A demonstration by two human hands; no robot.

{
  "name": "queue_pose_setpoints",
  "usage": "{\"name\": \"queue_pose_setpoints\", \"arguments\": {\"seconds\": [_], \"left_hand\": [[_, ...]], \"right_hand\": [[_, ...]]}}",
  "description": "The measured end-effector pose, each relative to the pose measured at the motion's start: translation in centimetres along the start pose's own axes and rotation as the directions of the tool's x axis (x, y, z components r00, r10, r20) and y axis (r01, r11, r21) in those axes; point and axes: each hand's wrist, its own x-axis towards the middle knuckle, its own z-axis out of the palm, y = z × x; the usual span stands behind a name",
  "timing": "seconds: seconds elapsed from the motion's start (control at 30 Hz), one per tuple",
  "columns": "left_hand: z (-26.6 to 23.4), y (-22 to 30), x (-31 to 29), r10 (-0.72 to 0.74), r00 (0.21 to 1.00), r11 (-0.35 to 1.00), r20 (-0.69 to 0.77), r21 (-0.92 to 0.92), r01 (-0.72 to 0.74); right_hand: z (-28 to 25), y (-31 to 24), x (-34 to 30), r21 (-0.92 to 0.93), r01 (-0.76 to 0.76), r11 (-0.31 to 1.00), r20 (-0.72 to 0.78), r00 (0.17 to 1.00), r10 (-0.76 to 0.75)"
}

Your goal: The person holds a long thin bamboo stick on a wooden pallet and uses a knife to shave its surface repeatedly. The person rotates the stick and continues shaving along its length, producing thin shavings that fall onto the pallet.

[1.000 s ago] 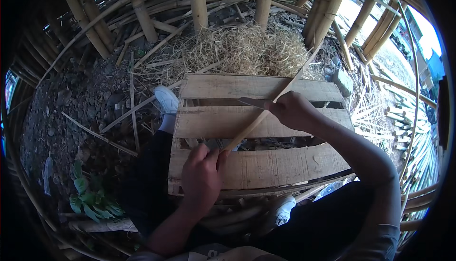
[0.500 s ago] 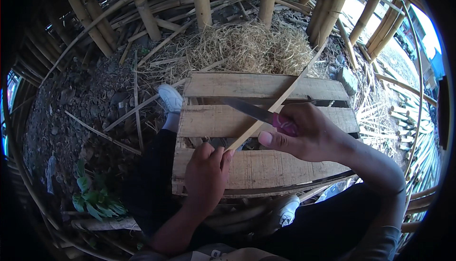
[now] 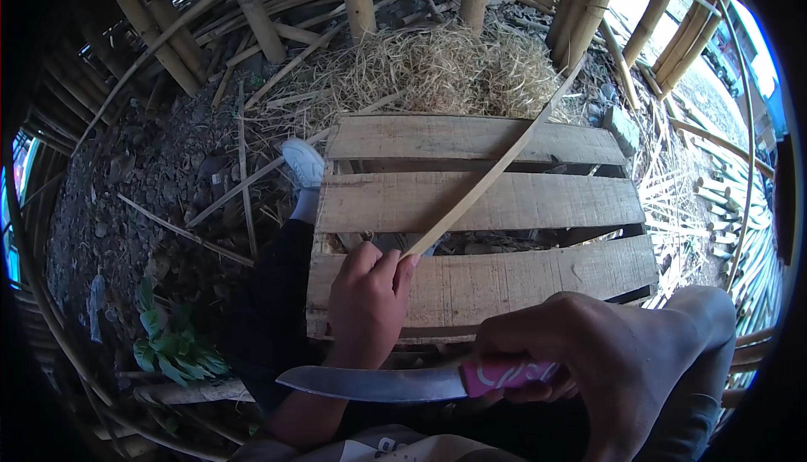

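Paring looks to be the step in hand, judging by the blade and the strip, and I seem to be between two strokes. My left hand is clamped on the near end of a long, flat, pale tan strip, apparently bamboo, thumb and fingers pinching it. From there the strip slants away to the right, over a low table of rough, pale wooden slats, and its tip reaches past the far edge, just right of a heap of curly, straw-coloured shavings. Whether it rests on the slats along its length I cannot tell.

My right hand is well apart from my left, closed around the pink, pale-patterned handle of a long grey steel knife. The blade points left and crosses in front of my left forearm; how much gap lies between them I cannot tell. Another stroke would call for lifting the knife clear of that forearm and setting its edge to the strip beyond my left fingers, with the near end pinched firmly.

Half a second ago the blade lay across the strip, over the middle of the table; now my right hand has drawn back to my lap. My left grip and the strip's slant have barely changed.
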Motion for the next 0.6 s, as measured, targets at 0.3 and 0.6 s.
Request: {"name": "queue_pose_setpoints", "arguments": {"seconds": [0.3, 0.6], "left_hand": [[0.1, 0.0, 0.0, 0.007, 1.000, 1.000, 0.011, 0.022, -0.007], [0.2, 0.0, -0.2, 0.002, 1.000, 1.000, -0.004, 0.011, -0.002]], "right_hand": [[0.6, 0.6, -0.6, -0.002, -0.015, 1.000, -0.015, 1.000, 0.015], [0.9, 1.1, -0.8, 0.002, -0.030, 1.000, -0.048, 0.998, 0.030]]}}
